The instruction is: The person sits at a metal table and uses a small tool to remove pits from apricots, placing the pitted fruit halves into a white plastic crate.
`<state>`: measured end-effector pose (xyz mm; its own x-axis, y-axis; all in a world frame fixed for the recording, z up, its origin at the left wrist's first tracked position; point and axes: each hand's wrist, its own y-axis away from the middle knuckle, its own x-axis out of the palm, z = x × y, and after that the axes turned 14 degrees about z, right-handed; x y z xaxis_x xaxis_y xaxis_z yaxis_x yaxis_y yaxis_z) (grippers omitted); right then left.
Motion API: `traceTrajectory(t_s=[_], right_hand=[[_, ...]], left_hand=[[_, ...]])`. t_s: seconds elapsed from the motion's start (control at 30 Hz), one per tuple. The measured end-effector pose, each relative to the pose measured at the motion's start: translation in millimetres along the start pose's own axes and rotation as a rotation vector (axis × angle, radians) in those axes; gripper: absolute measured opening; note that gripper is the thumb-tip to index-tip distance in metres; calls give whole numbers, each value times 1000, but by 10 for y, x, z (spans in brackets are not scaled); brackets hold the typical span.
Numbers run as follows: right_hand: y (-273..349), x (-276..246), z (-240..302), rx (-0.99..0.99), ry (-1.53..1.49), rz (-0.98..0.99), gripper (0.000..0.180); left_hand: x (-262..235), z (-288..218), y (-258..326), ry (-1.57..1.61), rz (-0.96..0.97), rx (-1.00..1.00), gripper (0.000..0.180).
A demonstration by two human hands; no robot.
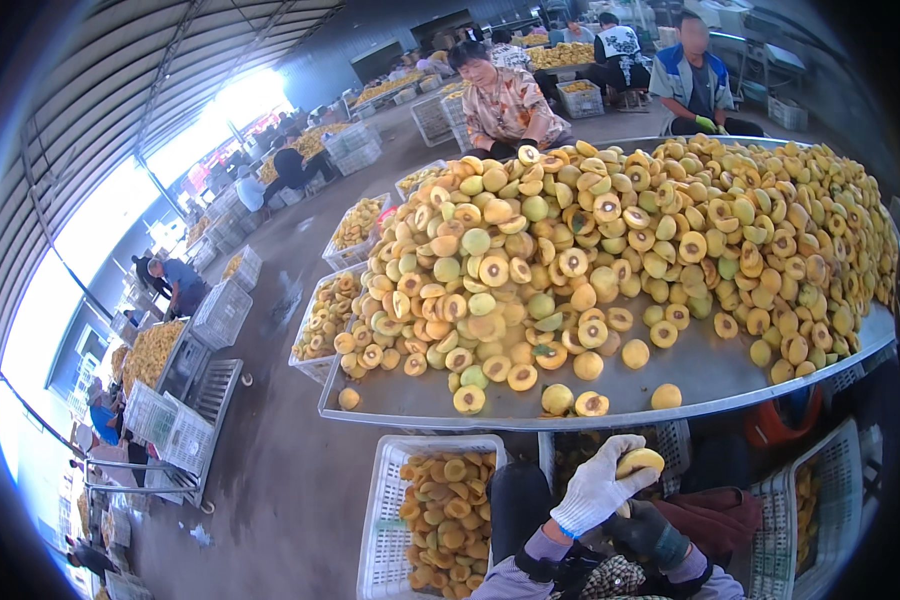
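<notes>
My left hand [595,488], in a white knit glove, is closed around a yellow peach [639,462] just in front of the metal table. Below it and a little to the right is my right hand [652,534], in a dark glove. Its fingers are bent around something small and pale near the left hand's palm, too hidden to name. Over the table spreads a large heap of yellow peaches [590,240], many cut in half, some with dark pits or hollows showing. Several loose ones lie near the table's front edge.
The metal table [430,398] has a raised rim. A white crate [378,520] of peach halves stands at my lower left, another crate [820,520] at my right. A dark red cloth [715,520] lies by my right hand. Across the table sit co-workers [510,100]; more crates line the left.
</notes>
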<state>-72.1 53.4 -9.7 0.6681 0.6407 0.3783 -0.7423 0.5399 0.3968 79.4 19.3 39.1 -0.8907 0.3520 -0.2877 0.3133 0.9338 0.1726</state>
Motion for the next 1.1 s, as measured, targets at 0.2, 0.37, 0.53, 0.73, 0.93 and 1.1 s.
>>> traceTrajectory(t_s=[0.2,0.37,0.53,0.73,0.93,1.1], right_hand=[[44,49,-11,-3,3,-13,12],[55,133,-7,-27,31,-18,15],[-17,66,-113,-132,158,-32,22],[-128,-55,-406,-351,301,-29,21],[68,22,-79,-252,304,-74,37],[94,13,-125,-206,482,-193,39]], left_hand=[[31,-42,70,7,-7,-3,53],[10,-63,97,-31,8,-22,54],[125,-11,18,-9,-96,48,49],[269,-104,-18,12,-166,99,37],[343,-83,-43,311,-96,4,38],[425,41,-83,54,-126,49,40]])
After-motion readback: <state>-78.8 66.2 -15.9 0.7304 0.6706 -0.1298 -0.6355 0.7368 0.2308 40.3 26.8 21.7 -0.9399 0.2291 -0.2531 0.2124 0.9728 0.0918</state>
